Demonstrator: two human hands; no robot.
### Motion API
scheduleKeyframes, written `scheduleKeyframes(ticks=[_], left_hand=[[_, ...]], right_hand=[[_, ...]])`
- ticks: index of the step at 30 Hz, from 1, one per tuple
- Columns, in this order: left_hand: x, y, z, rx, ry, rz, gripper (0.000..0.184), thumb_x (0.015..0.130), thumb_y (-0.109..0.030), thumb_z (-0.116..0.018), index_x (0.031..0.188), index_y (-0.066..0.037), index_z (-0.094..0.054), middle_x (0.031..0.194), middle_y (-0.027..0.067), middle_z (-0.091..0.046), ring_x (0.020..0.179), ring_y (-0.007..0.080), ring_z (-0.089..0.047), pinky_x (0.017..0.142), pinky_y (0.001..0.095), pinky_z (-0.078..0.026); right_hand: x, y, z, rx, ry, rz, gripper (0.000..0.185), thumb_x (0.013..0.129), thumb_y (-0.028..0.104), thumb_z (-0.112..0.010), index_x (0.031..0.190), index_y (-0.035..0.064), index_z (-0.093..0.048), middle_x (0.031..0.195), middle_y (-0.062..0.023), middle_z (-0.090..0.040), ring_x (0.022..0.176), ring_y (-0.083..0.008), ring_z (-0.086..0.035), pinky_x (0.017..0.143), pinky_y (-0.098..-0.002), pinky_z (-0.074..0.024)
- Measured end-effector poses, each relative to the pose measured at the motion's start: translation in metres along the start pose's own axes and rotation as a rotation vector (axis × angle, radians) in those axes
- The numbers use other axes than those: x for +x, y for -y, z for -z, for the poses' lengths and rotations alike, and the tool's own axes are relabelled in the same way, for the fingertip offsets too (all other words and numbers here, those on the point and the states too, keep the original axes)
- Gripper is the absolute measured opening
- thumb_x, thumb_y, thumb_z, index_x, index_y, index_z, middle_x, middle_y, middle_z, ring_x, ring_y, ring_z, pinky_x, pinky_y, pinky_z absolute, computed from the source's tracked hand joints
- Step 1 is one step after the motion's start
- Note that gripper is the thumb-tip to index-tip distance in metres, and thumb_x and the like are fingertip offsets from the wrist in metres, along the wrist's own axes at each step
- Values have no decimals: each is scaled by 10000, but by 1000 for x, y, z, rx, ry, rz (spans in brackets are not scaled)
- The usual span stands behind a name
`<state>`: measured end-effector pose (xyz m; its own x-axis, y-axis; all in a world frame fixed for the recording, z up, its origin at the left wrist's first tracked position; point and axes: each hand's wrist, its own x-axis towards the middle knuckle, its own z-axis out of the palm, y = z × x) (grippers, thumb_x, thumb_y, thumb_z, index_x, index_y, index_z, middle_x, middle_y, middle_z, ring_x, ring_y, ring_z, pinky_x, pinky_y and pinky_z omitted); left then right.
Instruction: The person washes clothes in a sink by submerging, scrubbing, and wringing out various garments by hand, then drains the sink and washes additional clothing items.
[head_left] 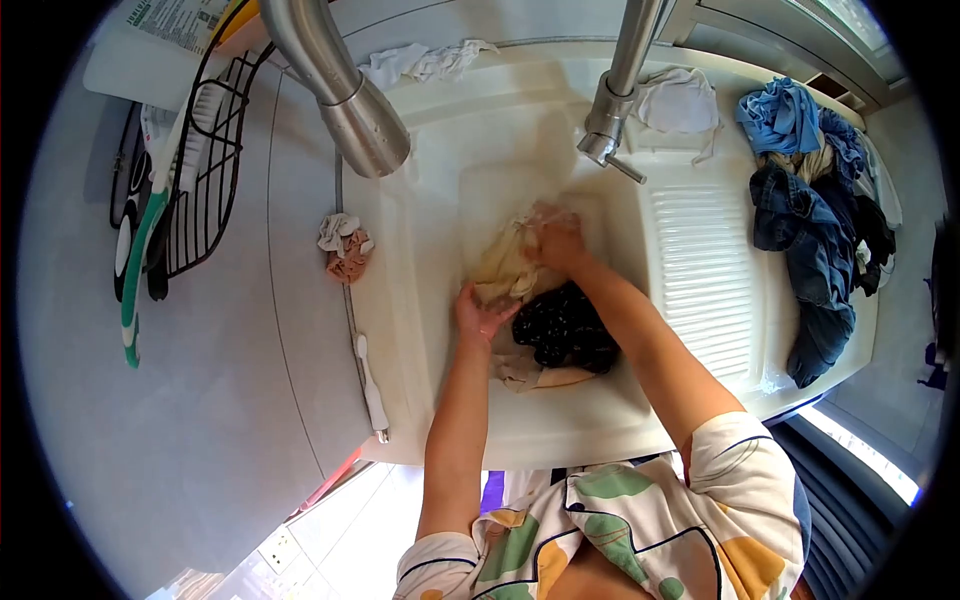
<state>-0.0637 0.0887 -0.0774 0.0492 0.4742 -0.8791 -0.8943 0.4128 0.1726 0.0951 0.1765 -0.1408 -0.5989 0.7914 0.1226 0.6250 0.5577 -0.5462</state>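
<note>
A pale yellow cloth garment (503, 262) is in the white sink basin (420, 250). My right hand (556, 240) is closed on its upper right part, the fingers somewhat blurred. Below the garment's lower left edge, my left hand (483, 312) has its fingers spread and touches or nearly touches the cloth. A black patterned garment (566, 328) lies in the basin just right of my left hand and under my right forearm. Partly beneath it is a beige cloth (525, 374).
A ribbed washboard (705, 280) lies to the right, beyond it piled denim clothes (815, 240). Overhead are a large metal spout (375, 130) and a faucet (608, 120). On the left are a toothbrush (370, 385), small crumpled cloths (346, 248) and a wire rack (205, 190).
</note>
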Motion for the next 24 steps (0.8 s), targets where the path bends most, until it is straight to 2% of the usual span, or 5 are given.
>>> scheduleKeyframes(ticks=[2,8,12,14,24], left_hand=[[-11,-1,-12,20,-17,-31,562,789,-325,-420,1255,-122,-181,1299,136,-117,1200,325,-163,874,579,-251],[34,-6,28,335,343,-299,500,805,-377,-400,1170,-41,-342,1225,150,-318,1126,317,-307,867,453,-346],[30,-9,15,-336,1135,430,374,844,-303,-368,1092,-28,-424,1113,115,-447,949,212,-466,788,338,-416],[16,-3,7,276,366,-388,323,847,-246,-377,1075,-24,-431,1077,111,-461,965,221,-458,792,348,-405],[9,-3,21,34,-168,-38,456,799,-227,-449,1195,-75,-280,1297,95,-177,1156,298,-249,897,510,-272]], right_hand=[[22,17,2,126,-128,-647,392,627,245,-567,977,72,-524,1165,-149,-406,1114,-281,-317,878,-469,-279],[-2,143,1,195,-404,-20,87,563,150,-547,563,64,-537,658,-111,-538,581,-317,-533,506,-364,-419],[-10,163,32,428,-142,70,79,579,142,-585,601,134,-510,696,-52,-520,573,-266,-524,503,-354,-424],[6,113,32,233,-157,209,43,603,141,-564,606,146,-522,698,-34,-520,593,-257,-528,503,-363,-422],[-14,27,-22,-374,-149,-291,395,681,275,-548,1034,112,-481,1185,-112,-358,1089,-307,-324,880,-511,-234]])
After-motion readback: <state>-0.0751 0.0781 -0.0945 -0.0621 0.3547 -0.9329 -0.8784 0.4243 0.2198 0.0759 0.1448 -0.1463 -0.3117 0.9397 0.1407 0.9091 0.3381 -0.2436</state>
